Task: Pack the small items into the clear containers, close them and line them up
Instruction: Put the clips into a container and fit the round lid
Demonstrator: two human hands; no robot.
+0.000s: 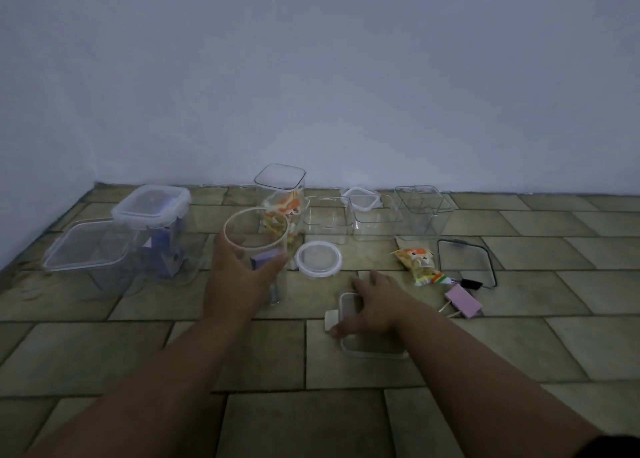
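My left hand (239,277) grips a tall round clear jar (256,246) that stands open on the tiled floor with a purple item (265,258) inside. My right hand (372,305) lies flat, fingers spread, on a clear rectangular lid (374,352) with a white clip. A round white-rimmed lid (318,260) lies between the hands. Behind the jar, a tall square container (282,201) holds orange snack packets. A loose snack packet (420,263) and a pink binder clip (462,300) lie to the right.
At the left stand a wide open clear tub (86,249) and a lidded container (152,211) with purple contents. Three open clear boxes (327,217) (375,215) (422,208) line the wall, one with a lid resting on it. A black-rimmed lid (465,262) lies far right.
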